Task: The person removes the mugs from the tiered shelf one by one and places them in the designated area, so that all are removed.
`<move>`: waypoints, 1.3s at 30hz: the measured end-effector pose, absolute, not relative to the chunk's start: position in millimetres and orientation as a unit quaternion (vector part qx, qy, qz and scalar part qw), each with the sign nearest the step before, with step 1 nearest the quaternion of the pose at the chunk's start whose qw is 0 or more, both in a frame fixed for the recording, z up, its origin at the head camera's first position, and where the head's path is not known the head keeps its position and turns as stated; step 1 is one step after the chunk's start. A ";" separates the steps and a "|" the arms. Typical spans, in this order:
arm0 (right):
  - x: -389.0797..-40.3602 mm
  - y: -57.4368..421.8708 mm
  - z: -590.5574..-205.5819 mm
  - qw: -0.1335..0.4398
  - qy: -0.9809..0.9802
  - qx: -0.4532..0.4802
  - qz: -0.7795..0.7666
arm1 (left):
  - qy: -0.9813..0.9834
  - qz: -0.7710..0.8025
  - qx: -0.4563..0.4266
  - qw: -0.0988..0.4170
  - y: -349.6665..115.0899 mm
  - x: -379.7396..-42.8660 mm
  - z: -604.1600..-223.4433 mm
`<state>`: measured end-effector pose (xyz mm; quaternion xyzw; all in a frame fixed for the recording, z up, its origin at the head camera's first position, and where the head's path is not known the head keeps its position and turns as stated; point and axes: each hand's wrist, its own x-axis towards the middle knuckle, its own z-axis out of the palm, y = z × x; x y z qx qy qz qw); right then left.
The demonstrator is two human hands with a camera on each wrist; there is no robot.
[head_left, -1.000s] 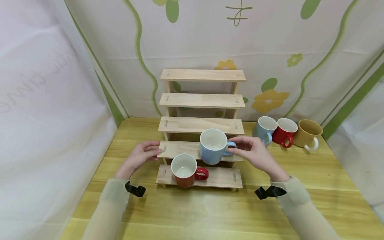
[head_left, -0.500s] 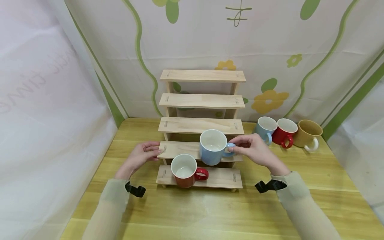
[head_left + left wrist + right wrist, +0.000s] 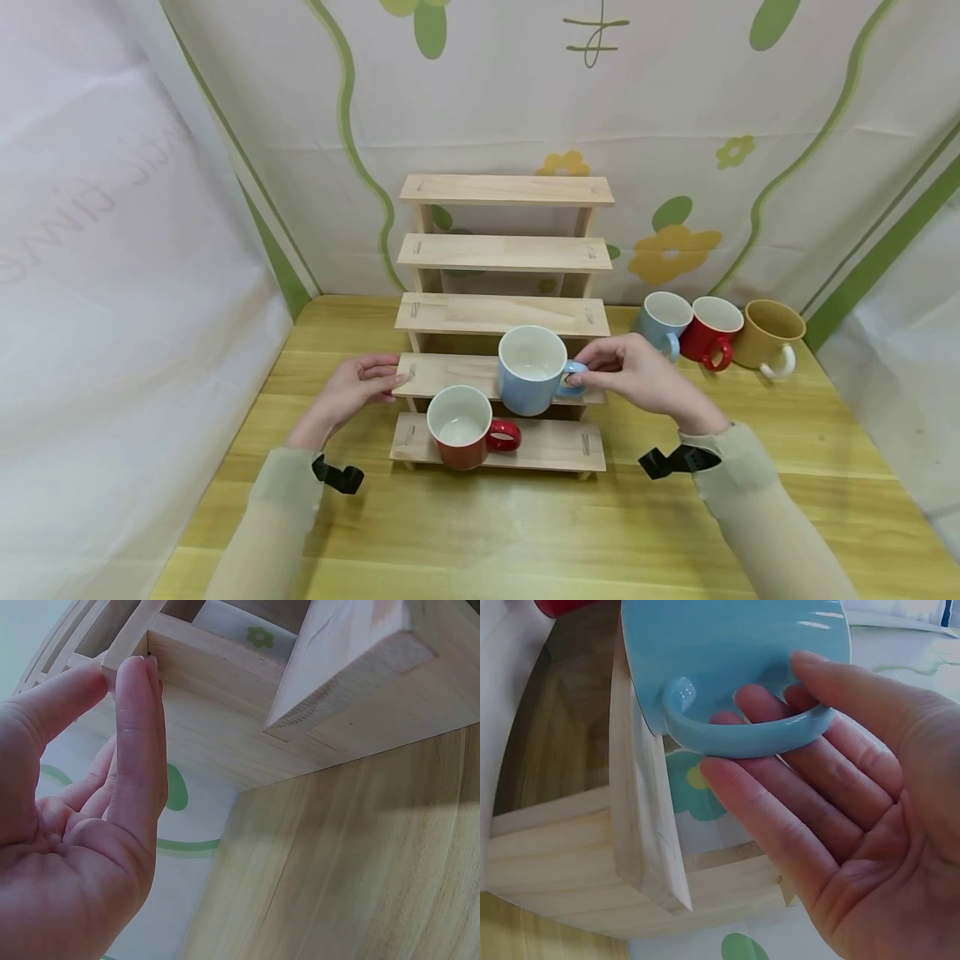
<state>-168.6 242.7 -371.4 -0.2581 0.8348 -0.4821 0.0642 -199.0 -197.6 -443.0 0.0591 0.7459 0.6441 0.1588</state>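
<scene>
A light blue mug (image 3: 532,371), white inside, stands upright at the right part of the second step from the bottom of the wooden stepped rack (image 3: 502,312). Its handle (image 3: 735,739) faces right, and my right hand (image 3: 637,375) holds it, some fingers passing behind the loop and the thumb against the mug near the handle's end. My left hand (image 3: 358,390) pinches the left end of that same board between thumb and fingers, as the left wrist view shows up close. On the lowest step sits a red mug (image 3: 461,429), white inside, handle to the right.
At the back right of the wooden table (image 3: 480,533) stand another light blue mug (image 3: 663,321), a red mug (image 3: 708,333) and a mustard mug (image 3: 767,337) with a white handle. Printed cloth (image 3: 495,100) hangs behind the rack and at both sides.
The blue mug has shifted very slightly toward me on its step. My right hand's fingers have loosened a little around its handle. The left hand has stayed put.
</scene>
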 end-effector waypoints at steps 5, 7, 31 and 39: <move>-164.3 240.2 -373.8 0.053 0.834 -0.245 -0.492 | 0.744 0.646 0.057 0.159 -197.4 -199.0 -443.3; -162.6 239.1 -374.5 0.048 0.834 -0.236 -0.496 | 0.743 0.648 0.057 0.159 -197.0 -199.0 -443.2; -153.9 235.9 -385.8 0.004 0.799 -0.206 -0.564 | 0.734 0.657 0.058 0.164 -196.0 -199.7 -439.5; -146.5 246.9 -375.9 -0.028 0.776 -0.202 -0.597 | 0.741 0.649 0.063 0.162 -196.5 -198.1 -440.3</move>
